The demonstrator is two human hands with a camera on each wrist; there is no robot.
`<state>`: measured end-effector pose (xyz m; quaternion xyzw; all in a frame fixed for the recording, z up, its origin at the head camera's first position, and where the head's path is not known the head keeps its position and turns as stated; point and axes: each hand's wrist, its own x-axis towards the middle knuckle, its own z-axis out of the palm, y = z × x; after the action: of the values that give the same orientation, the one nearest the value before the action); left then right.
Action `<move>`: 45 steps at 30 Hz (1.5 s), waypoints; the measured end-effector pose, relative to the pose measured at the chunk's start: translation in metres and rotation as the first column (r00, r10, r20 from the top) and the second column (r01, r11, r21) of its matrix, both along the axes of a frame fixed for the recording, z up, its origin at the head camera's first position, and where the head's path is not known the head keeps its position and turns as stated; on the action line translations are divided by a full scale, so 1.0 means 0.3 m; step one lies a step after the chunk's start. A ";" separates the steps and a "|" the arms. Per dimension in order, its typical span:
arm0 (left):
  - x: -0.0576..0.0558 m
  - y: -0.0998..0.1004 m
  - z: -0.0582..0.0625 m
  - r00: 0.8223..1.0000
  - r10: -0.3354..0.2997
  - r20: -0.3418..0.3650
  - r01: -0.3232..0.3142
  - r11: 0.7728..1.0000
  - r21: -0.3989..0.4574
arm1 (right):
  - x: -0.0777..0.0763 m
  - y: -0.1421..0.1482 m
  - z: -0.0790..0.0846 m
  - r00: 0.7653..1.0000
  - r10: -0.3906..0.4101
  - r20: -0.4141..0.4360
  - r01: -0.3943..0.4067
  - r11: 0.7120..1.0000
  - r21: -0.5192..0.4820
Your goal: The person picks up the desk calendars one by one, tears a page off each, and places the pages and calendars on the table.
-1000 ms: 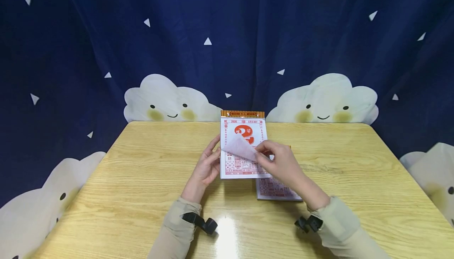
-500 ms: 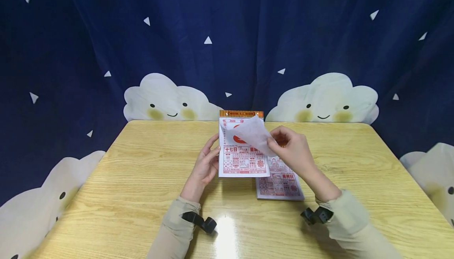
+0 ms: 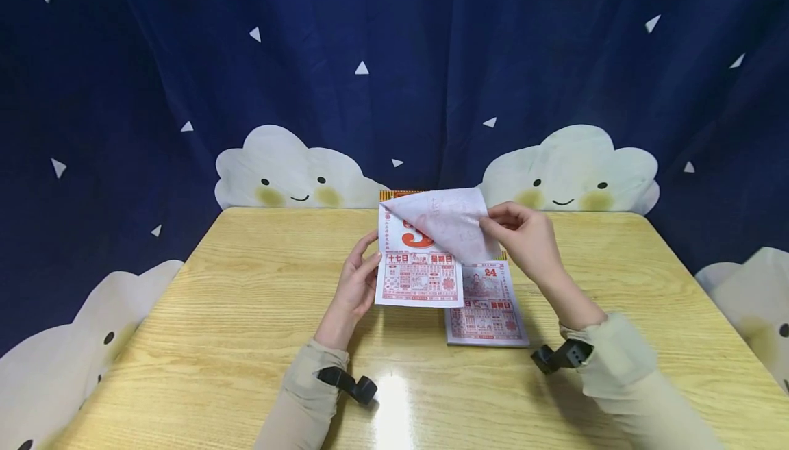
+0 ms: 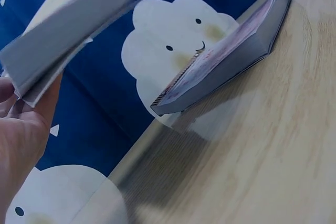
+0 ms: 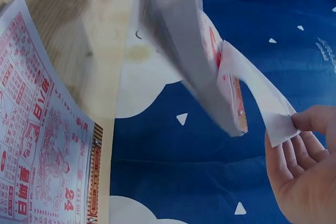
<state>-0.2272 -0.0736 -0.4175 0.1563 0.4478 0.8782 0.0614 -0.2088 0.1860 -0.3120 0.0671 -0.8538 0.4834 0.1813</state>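
Observation:
My left hand (image 3: 354, 282) holds a thick tear-off calendar (image 3: 419, 279) by its left edge, raised off the table. In the left wrist view the thumb and fingers grip the calendar's paper block (image 4: 68, 22) from both sides. Between thumb and fingers my right hand (image 3: 530, 241) pinches the lower right corner of the top page (image 3: 456, 217), pulled up and to the right. That page is still joined near the top left, and part of a red 3 shows beneath it. The right wrist view has the page (image 5: 268, 100) bowed away from the block.
A second tear-off calendar (image 3: 490, 320), showing a red 24, lies on the wooden table (image 3: 246, 313) below and right of the held one. Behind the table's far edge hangs a dark blue curtain (image 3: 394, 39) with white clouds.
My right hand has moved right and upward, peeling the page from the lower right and uncovering the 3 under the former 2. The left hand stays nearly in place.

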 end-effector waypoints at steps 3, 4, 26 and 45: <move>0.000 0.001 -0.001 1.000 0.001 -0.006 -0.001 1.000 -0.001 | -0.018 0.013 0.001 0.998 -0.012 0.060 0.013 1.000 -0.022; 0.001 0.001 0.000 1.000 0.000 -0.006 0.000 1.000 0.001 | -0.023 0.017 0.002 0.997 -0.016 0.074 0.018 0.999 -0.031; -0.008 -0.030 0.012 1.000 0.018 0.003 -0.018 1.000 0.014 | -0.087 0.138 0.072 0.988 0.113 0.101 -0.064 0.914 -0.401; -0.008 -0.063 0.025 0.999 0.042 -0.006 -0.042 0.999 0.027 | -0.090 0.235 0.097 0.997 0.012 0.074 0.028 0.857 -0.515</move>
<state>-0.2297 -0.0924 -0.4099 0.1507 0.4394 0.8847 0.0393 -0.2357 0.2565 -0.2829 -0.0053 -0.6998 0.6956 0.1626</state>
